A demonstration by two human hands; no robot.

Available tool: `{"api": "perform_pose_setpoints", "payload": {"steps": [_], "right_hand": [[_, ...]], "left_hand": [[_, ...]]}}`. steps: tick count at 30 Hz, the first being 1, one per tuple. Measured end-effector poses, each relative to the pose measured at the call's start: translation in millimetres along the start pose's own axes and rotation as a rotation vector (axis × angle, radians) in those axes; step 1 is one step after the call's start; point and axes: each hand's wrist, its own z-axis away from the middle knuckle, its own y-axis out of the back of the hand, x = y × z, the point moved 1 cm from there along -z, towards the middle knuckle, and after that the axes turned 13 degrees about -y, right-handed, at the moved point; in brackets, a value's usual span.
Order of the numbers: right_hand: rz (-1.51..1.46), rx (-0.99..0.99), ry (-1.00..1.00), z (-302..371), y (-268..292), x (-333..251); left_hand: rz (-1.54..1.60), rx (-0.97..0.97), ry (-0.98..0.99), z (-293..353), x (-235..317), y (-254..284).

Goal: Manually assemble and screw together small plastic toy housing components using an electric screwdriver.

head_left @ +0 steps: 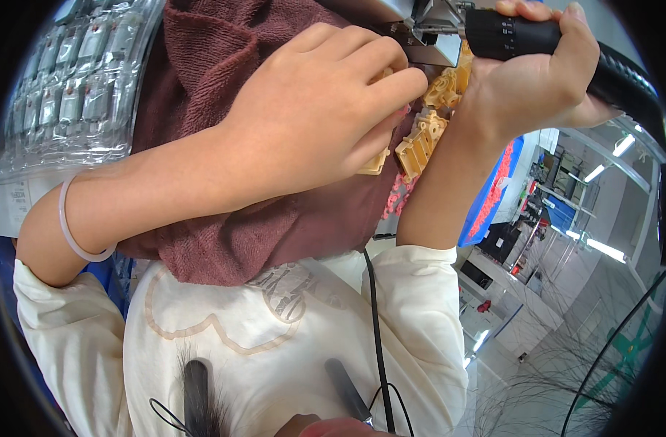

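Observation:
My left hand [326,102] lies over a dark red towel, its fingers curled round a small beige plastic part [377,163]; most of that part is hidden under the fingers. At the upper right my right hand [540,84] is wrapped round the black grip of a powered screwdriver [504,35], whose metal front end points left toward a metal block [435,51]. More beige plastic housings [419,144] lie between my two forearms, next to small pink pieces [400,195].
The dark red towel [202,44] covers the work surface before me. Clear trays of grey parts [74,91] stand at the left. A blue bin of pink pieces [486,207] sits beyond my right forearm. A black ribbed hose [628,84] runs from the screwdriver.

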Motion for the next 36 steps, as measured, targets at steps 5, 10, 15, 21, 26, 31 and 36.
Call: {"api": "perform_pose_setpoints", "payload": {"steps": [5,10,15,21,26,31,36], "right_hand": [[-0.214,-0.052,-0.097,-11.3,17.0,-3.2],[-0.314,-0.15,-0.206,0.3,51.1,-37.3],[-0.121,-0.018,-0.126,16.5,50.0,-52.8],[-0.277,-0.199,-0.273,28.1,37.2,-40.3],[-0.246,-0.182,-0.238,31.4,32.4,-31.5],[-0.211,-0.207,-0.226,31.6,30.0,-27.8],[-0.207,-0.248,-0.232,30.9,26.1,-29.2]], "left_hand": [[0.008,-0.013,0.004,-0.5,1.3,-1.2],[-0.007,0.014,0.008,1.7,-0.3,-2.7],[0.001,-0.005,0.023,0.3,-0.3,-1.1],[-0.021,-0.025,-0.095,-7.5,-1.4,10.6],[-0.017,-0.01,-0.102,-8.4,0.1,9.1],[0.002,-0.018,-0.089,-7.0,-0.1,7.8],[0.006,-0.009,-0.086,-7.3,-0.4,10.5]]}}
